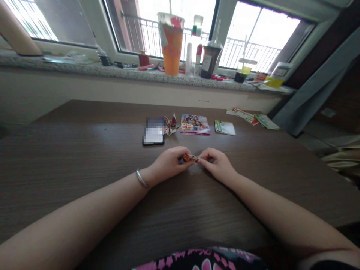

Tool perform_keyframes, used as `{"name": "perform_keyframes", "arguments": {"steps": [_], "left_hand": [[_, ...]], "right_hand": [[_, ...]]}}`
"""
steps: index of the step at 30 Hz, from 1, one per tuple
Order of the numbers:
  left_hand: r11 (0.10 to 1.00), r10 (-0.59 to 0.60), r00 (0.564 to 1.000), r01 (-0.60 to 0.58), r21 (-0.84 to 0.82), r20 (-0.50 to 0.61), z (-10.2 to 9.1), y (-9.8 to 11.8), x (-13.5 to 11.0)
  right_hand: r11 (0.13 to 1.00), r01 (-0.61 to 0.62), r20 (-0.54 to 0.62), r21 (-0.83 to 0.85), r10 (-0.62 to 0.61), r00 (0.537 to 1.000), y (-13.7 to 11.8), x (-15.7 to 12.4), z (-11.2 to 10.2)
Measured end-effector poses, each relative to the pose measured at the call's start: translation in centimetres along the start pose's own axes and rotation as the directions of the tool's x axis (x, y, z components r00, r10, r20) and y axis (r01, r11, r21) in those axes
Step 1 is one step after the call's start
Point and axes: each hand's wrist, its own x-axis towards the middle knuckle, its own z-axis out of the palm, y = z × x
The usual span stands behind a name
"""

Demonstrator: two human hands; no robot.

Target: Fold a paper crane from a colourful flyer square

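A small folded piece of printed paper [192, 158], coloured red, white and orange, is pinched between both hands just above the brown table. My left hand [173, 162], with a silver bangle [142, 179] at the wrist, grips its left end between thumb and fingers. At the right end, the thumb and fingertips of my right hand [218, 163] close on the same paper. Beyond the hands stands a folded paper crane [171, 125], beside a phone [153, 131] whose screen is blurred. To its right lies a stack of colourful printed paper squares [195, 124].
Farther right on the table [84, 150] lie a smaller green-white paper stack [225, 128] and several paper strips [245, 116]. Along the granite windowsill [123, 74] stand an orange drink cup [171, 45], a dark drink cup [210, 59] and bottles. A grey curtain [317, 82] hangs at right.
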Motion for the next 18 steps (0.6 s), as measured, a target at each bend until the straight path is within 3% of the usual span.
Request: {"name": "perform_keyframes", "arguments": {"steps": [5,11,14,18], "left_hand": [[0.944,-0.132,0.991,0.121,-0.306,-0.015,0.51,0.19,0.18],[0.935,-0.158,0.987,0.146,-0.324,-0.01,0.68,0.03,0.33],[0.91,-0.163,0.986,0.158,-0.384,0.02,0.63,-0.04,0.35],[0.944,-0.11,0.993,0.116,-0.308,0.038,0.58,-0.17,0.2]], "right_hand": [[0.977,-0.131,0.0,0.166,0.133,0.991,0.4,-0.01,0.35],[0.942,-0.207,0.054,0.264,0.2,0.978,0.82,0.15,0.55],[0.929,-0.203,0.056,0.309,0.195,0.979,0.8,0.24,0.59],[0.916,-0.163,0.052,0.367,0.155,0.987,0.56,0.32,0.59]]}}
